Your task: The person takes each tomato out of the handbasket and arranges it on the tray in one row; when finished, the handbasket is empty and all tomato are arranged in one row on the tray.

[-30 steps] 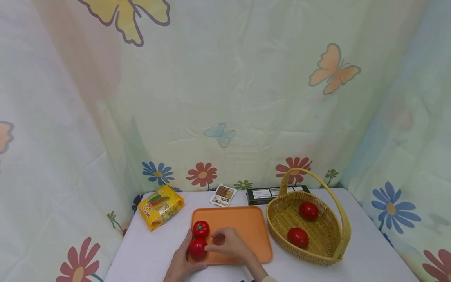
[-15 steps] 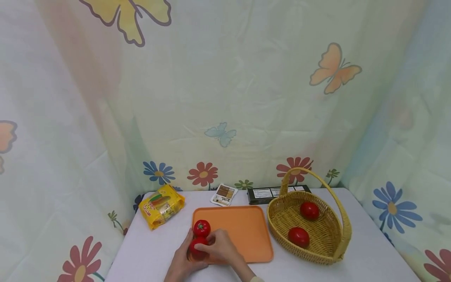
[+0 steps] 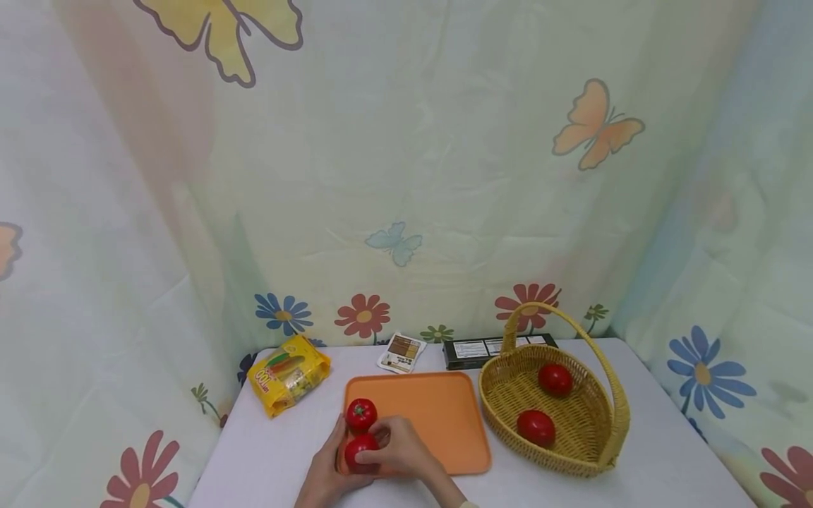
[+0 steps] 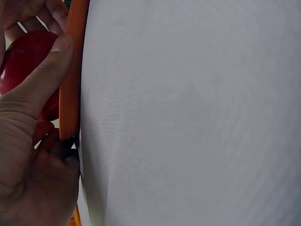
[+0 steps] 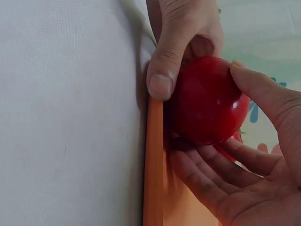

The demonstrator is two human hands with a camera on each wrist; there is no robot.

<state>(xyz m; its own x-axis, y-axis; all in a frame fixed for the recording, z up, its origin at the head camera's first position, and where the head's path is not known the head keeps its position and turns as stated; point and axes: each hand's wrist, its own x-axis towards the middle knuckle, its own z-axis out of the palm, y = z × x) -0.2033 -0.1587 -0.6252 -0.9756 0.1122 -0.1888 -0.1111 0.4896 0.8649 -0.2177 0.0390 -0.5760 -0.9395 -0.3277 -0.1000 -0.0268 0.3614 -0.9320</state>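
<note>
As right hand [image 3: 401, 446] pinches tomato [image 3: 359, 451] (edgeside), roomy tray [image 3: 447, 413]

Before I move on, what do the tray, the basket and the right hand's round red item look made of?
Tray: probably satin plastic, evenly orange, rounded corners.
Basket: wicker or imitation, fairly matte, visible weave.
Round red item: glossy, sharp highlight; possibly plastic, not certain.

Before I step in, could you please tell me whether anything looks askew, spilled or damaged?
Nothing looks spilled or damaged; the tomato held by the right hand looks whole. The yellow packet, left of the orange tray, and the sachet behind it lie askew to the tray's edges, a minor oddity.
</note>
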